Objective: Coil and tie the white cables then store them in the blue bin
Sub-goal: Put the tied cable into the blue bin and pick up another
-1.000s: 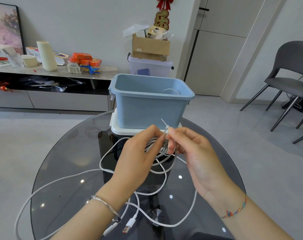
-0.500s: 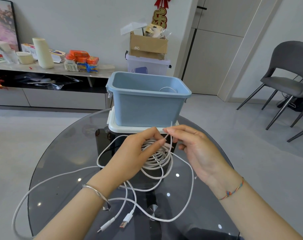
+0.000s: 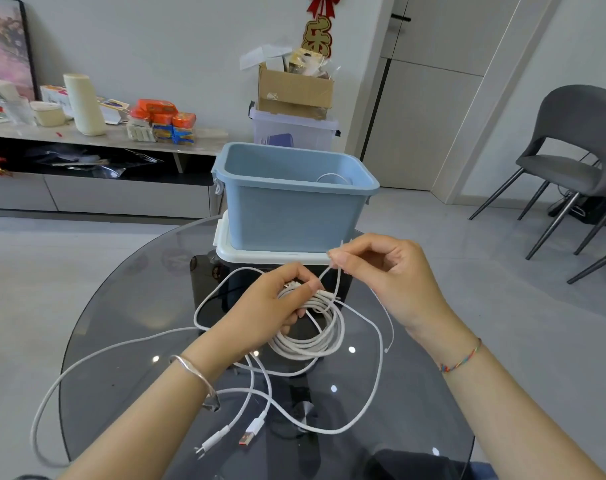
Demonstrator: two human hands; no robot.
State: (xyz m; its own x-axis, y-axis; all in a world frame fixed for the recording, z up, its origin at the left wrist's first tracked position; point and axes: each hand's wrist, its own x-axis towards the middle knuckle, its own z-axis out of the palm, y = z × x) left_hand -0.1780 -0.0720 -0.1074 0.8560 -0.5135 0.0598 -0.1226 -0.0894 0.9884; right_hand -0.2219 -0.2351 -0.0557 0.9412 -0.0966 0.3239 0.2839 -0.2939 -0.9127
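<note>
White coil [image 3: 308, 336] looks light, springy; left hand [image 3: 270, 317] pinches its top, right hand [image 3: 384, 275] pinches the thin tie [image 3: 339, 271]. Hold at the binding.

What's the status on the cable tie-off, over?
Left hand gripping the coiled cable. Right hand pinching the thin tie, looped round the coil, not yet cinched. Blue bin open behind; loose cables trailing across the table.

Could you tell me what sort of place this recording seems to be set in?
Most likely a home living or dining room: a round glass table, a low media sideboard cluttered with snack packs and boxes, a grey dining chair, and a red festive wall ornament.
</note>
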